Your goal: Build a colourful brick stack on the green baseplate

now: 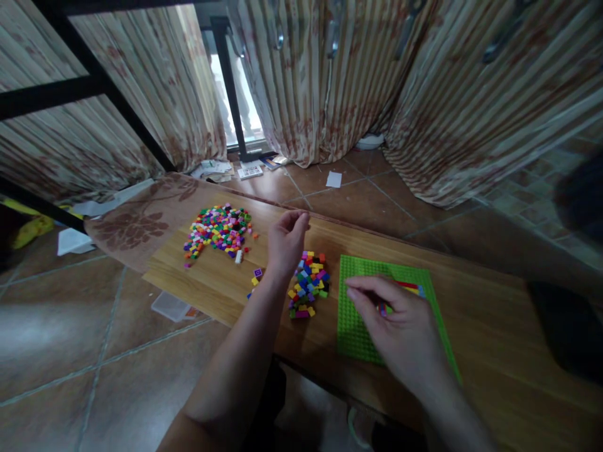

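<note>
A green studded baseplate [358,329] lies on the wooden table [494,326], with a short row of red, yellow and blue bricks [409,287] on its far part. My right hand [396,320] rests on the plate, fingers curled and pinched on small coloured bricks near its middle. My left hand [286,242] hovers above the table just left of a small heap of mixed bricks [308,285], its fingers bent together; whether anything is in them is hidden. A larger heap of bricks [219,229] lies further left.
A patterned cloth [141,216] covers the table's left end. Striped curtains [424,94] hang behind, with papers [249,169] on the tiled floor under them. A dark object [565,326] sits at the table's right. A plastic lid [172,306] lies on the floor.
</note>
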Demonstrator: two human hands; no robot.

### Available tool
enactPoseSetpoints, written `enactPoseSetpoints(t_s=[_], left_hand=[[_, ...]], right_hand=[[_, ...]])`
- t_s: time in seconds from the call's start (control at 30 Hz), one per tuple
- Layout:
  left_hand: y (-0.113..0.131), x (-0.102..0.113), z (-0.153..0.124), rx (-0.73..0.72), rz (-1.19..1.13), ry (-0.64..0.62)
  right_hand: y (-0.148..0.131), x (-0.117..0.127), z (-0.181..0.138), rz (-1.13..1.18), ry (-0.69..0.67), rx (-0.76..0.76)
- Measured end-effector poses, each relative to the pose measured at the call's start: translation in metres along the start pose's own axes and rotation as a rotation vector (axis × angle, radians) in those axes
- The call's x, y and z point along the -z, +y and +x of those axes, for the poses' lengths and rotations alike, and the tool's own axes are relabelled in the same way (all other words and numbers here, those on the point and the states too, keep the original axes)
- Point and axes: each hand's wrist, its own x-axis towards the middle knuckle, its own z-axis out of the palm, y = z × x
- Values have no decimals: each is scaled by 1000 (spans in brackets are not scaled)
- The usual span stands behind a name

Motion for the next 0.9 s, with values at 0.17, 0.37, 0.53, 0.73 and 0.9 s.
enactPoseSetpoints(t_s=[0.17,0.37,0.53,0.73,0.9], left_hand=[[13,25,14,-5,-106,191],[25,53,25,18,-307,285],[27,59,25,93,-345,268],[26,60,25,100,-299,244],[25,56,25,128,-316,203]], right_hand=[[-2,-51,-10,-68,-167,94],[-1,-92,-12,-169,-218,213],[-3,-114,-5,-300,-284,213],[-2,-126,4,-388,-292,220],[-7,-107,5,-324,-250,199]])
